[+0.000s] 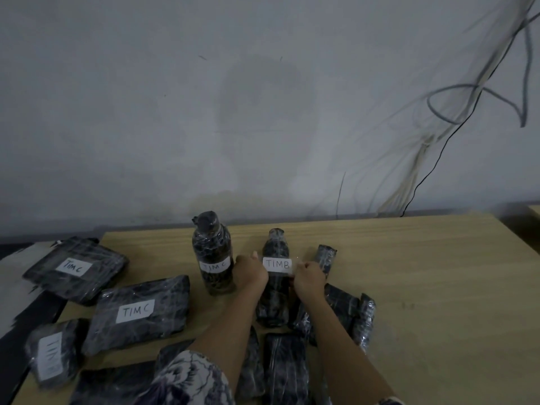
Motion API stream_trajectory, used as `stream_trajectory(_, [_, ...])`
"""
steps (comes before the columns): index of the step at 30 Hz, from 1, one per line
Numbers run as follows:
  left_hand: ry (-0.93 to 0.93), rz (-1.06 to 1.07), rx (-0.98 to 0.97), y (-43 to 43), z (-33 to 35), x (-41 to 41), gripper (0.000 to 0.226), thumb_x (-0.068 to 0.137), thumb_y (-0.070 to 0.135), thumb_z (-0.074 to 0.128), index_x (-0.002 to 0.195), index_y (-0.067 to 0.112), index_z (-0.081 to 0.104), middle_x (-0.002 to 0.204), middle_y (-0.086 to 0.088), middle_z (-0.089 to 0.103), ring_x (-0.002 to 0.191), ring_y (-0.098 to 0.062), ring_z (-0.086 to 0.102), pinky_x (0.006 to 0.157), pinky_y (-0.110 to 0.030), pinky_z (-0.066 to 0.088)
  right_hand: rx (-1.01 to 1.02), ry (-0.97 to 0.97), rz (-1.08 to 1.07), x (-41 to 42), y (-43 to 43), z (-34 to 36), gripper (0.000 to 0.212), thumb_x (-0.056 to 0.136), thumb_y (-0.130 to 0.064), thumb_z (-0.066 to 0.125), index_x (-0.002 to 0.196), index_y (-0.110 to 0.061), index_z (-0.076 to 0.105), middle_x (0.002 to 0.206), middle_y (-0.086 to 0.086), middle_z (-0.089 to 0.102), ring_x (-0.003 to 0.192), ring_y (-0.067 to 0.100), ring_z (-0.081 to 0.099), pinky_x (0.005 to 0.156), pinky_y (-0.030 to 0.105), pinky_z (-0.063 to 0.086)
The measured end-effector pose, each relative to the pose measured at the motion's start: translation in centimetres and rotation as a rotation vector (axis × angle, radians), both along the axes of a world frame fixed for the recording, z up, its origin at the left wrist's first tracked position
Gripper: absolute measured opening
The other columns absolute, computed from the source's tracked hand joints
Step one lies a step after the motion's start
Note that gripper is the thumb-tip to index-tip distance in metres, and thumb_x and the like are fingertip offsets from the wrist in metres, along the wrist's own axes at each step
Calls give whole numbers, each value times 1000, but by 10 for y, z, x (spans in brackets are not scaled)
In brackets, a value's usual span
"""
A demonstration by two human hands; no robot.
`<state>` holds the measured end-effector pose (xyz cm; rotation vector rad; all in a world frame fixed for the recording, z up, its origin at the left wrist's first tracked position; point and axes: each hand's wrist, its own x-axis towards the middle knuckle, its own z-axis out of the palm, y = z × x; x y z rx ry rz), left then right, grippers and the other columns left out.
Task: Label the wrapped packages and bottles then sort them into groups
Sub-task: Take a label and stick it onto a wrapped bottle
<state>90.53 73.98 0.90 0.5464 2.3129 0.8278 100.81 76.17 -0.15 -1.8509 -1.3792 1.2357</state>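
Labelling a wrapped bottle. The bottle marked TIMB (274, 287) stands upright on the wooden table (409, 273), with both hands at the level of its white label (277, 263). The left hand (251, 271) lies against the bottle's left side, fingers curled round it and thumb raised, and appears to steady it. The right hand (309, 277) is at the label's right edge with fingers curled. Whether it pinches the edge or presses it flat cannot be told, since the knuckles hide the fingertips.

Just left of this bottle stands a second bottle marked TIMC (213, 258). Further left lie flat packages marked TIMC (137, 311). To the right of the bottle, and in front of it, lie dark packages with no label showing (344, 308).

To do this step well, the left hand should probably keep the bottle from turning. The right hand should smooth the label outward from its middle, so that the edges seat on the slippery film without creases. The finished bottle belongs apart from the TIMC group, as the start of its own.
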Motion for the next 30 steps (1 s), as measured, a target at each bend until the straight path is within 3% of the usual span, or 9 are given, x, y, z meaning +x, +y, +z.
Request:
stream_trajectory(3, [30,-12,-21,3,0,0,41,100,32,36,115,-2,54,118,-19,60,110,-33,57,82,-36,44,-22,-68,25,1,2,-2,26,98,-13,38,91,4,57,93,19,58,80,27,54,64,28,38])
stream_trajectory(8, [73,-38,-32,5,-5,3,39,100,31,38,117,-1,52,119,-18,60,112,-33,56,83,-36,44,-14,-219,31,-5,-3,2,24,96,-7,44,109,10,54,114,25,61,105,35,60,79,34,47])
stream_trajectory(14, [44,-40,-13,7,-15,0,37,99,32,41,114,1,55,116,-16,61,108,-33,57,76,-33,40,-24,-293,-15,-19,-9,-1,23,95,-4,45,114,7,52,118,23,59,107,34,60,82,35,48])
stream_trajectory(22, [-18,18,30,6,-20,6,40,99,31,41,121,-2,47,123,-21,55,114,-35,52,84,-38,43,-11,-399,17,-26,-10,-2,19,97,-8,43,110,3,53,116,19,60,104,31,61,83,36,50])
stream_trajectory(30, [-33,102,45,5,-19,7,39,96,20,46,125,-4,38,126,-25,53,114,-39,52,85,-45,45,112,-555,128,-25,-16,-1,21,100,-10,36,119,-2,41,124,16,53,104,23,62,82,26,49])
